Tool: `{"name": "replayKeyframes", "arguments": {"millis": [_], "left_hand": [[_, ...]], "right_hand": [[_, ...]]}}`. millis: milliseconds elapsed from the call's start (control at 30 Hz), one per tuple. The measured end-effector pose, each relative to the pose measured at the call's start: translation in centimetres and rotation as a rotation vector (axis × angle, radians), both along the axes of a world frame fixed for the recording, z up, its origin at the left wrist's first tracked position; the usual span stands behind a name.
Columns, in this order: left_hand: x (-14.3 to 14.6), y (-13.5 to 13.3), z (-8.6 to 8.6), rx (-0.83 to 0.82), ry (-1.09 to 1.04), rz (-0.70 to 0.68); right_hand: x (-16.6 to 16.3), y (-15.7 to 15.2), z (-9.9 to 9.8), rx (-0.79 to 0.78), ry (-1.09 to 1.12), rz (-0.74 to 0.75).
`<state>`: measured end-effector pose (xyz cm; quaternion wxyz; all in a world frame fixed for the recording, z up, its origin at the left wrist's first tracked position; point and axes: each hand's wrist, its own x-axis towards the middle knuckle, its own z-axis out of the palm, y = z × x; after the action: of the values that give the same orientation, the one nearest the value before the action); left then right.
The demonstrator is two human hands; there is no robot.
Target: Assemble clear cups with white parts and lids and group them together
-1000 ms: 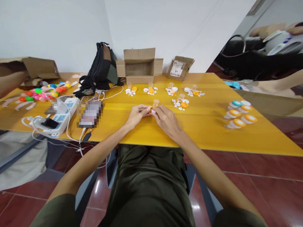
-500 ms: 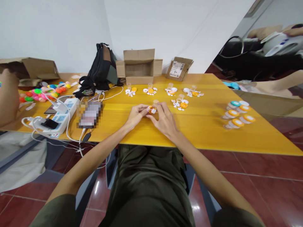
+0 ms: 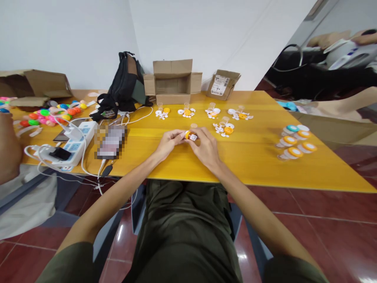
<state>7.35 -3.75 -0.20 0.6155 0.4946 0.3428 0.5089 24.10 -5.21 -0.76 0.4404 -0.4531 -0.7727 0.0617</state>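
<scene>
Orange round piece [image 3: 187, 135] — small, tilted — was held by the left hand [image 3: 170, 144]. White dark-marked piece [image 3: 193, 137] sat against it, between right hand [image 3: 206, 148] thumb and fingers; finer detail too small.

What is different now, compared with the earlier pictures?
At left, the co-worker's arm moved toward the near edge of the table. The orange cap, kept in the left hand, and the white piece by the right hand show more openly. The backpack and open box stayed put.

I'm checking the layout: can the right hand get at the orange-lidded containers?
Probably yes: nothing visible blocks the right hand from the containers, though it holds an orange-and-white piece.
</scene>
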Motion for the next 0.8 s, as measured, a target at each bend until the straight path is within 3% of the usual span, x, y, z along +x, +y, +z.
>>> {"name": "replayKeyframes", "arguments": {"millis": [600,800], "left_hand": [[-0.36,-0.22,0.41,-0.058,-0.042,0.044],[-0.35,-0.24,0.42,-0.065,-0.041,0.072]], "right_hand": [[-0.05,0.07,0.23,-0.028,0.128,0.063],[-0.22,0.3,-0.16,0.037,0.182,0.072]]}}
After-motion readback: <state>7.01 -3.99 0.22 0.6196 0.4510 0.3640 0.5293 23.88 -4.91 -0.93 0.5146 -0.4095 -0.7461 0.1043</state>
